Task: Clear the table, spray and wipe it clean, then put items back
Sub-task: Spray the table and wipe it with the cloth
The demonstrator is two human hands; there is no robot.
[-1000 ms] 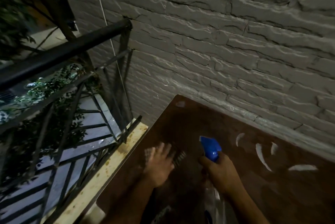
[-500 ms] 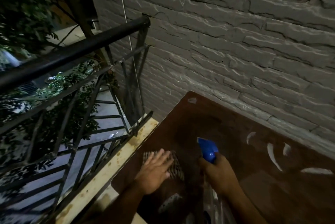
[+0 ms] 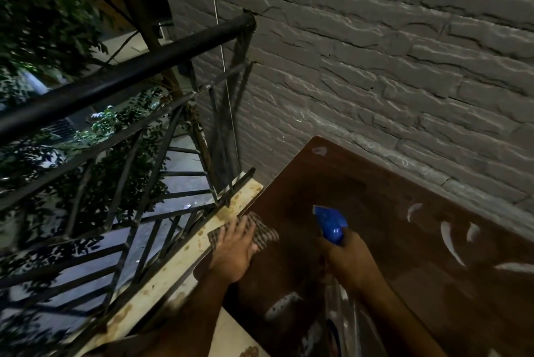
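We face a rough grey stone-brick wall [image 3: 375, 67], with a black round-bar metal railing [image 3: 124, 73] and leafy branches to our left. Against the wall stands a smooth, dark brown desk [image 3: 361, 197] with pale curved streaks near its far right side. At the desk's left edge lies a checked woven cloth [image 3: 264, 233], crumpled and partly overhanging the stained cream ledge [image 3: 161, 272]. Our left hand [image 3: 235, 252] presses flat on it, the grip spread with fingers straight. Our right hand [image 3: 349, 261] hovers over the desk's middle, its grip curled tight round the neck of a spray bottle [image 3: 331, 225], whose angular blue plastic nozzle points toward the wall; the clear body below is blurred.
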